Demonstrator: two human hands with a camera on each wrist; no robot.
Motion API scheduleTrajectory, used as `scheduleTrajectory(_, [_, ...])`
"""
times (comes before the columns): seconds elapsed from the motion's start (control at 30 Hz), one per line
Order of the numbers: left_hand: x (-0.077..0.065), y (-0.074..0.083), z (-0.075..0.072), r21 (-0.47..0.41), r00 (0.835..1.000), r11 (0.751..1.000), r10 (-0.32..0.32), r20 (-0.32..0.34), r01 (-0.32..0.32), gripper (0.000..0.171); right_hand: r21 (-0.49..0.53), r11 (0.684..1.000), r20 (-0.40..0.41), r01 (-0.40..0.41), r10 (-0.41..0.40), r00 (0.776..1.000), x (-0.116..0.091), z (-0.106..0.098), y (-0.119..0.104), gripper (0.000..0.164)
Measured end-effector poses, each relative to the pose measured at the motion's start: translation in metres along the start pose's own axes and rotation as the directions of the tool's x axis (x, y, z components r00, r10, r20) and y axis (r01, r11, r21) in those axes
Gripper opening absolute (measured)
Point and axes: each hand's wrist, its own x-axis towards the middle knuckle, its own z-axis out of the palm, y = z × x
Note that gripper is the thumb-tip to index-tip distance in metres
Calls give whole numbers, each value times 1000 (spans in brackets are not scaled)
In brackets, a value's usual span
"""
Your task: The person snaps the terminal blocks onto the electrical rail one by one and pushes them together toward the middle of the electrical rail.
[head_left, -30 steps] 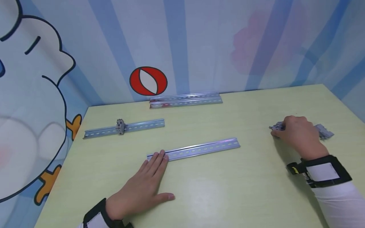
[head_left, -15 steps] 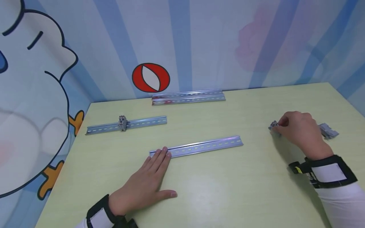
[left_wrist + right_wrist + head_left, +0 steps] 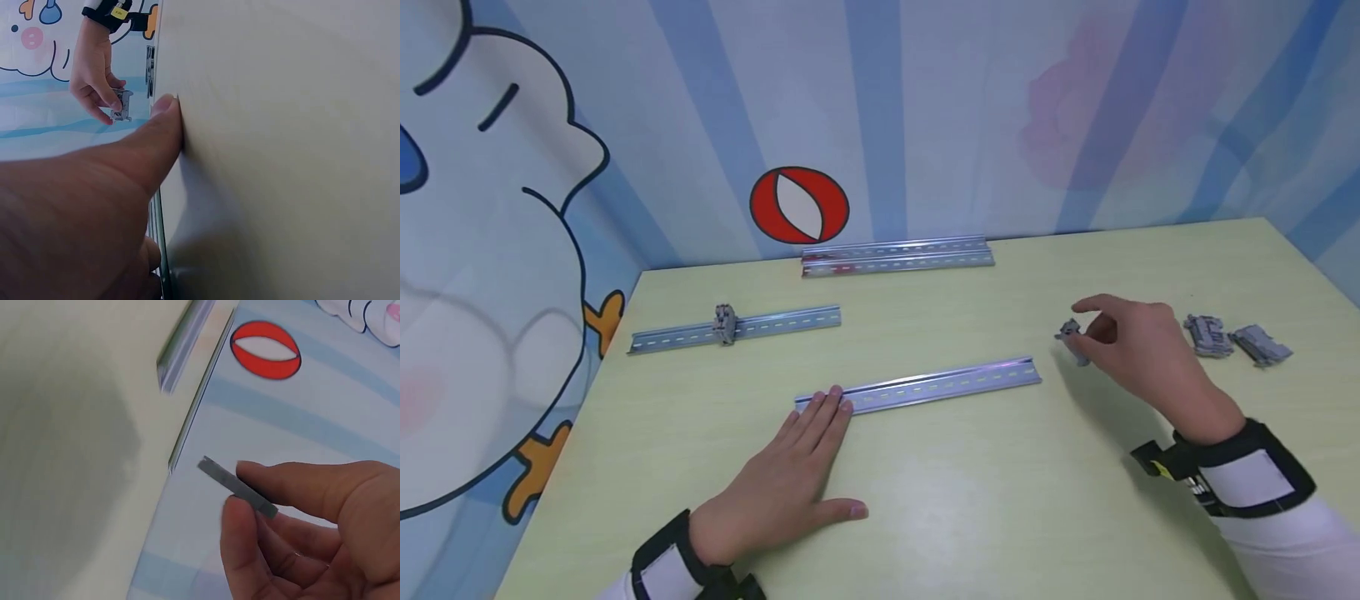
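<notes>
My left hand point(image 3: 775, 500) lies with straight fingers on the left end of a slotted metal DIN rail point(image 3: 947, 387), thumb spread onto the table. To the right of that rail, my right hand point(image 3: 1157, 367) pinches a small grey terminal block point(image 3: 1067, 331) between thumb and fingers, raised over the table. In the right wrist view the terminal block point(image 3: 234, 486) shows its narrow grey edge. The left wrist view shows its broad side point(image 3: 121, 106). Two groups of grey terminal blocks, one piece point(image 3: 1208, 336) and another point(image 3: 1262, 345), lie right of the right hand.
A second DIN rail point(image 3: 793, 320) lies at the left with a grey terminal block point(image 3: 724, 324) standing across it. Two more rails point(image 3: 898, 257) lie side by side at the table's back edge, against a printed wall point(image 3: 940, 125).
My right hand has lifted the terminal block and carried it left, uncovering another grey piece on the table. The left hand stays on the rail.
</notes>
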Motion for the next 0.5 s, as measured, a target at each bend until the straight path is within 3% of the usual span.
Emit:
scheduleTrajectory(0.13, [0,2,-2,-15,1000,1000,-9,11,9,107,19,998,26,55,-55,998,-2,11,-8,29])
scheduleTrajectory(0.37, [0,3,-4,-11,1000,1000,-6,11,7,107,94,995,142,-44,30,989,-3,23,-18,25])
scheduleTrajectory(0.5, [-1,1,-3,-8,1000,1000,0,11,0,107,99,994,152,-48,33,988,-2,28,-21,25])
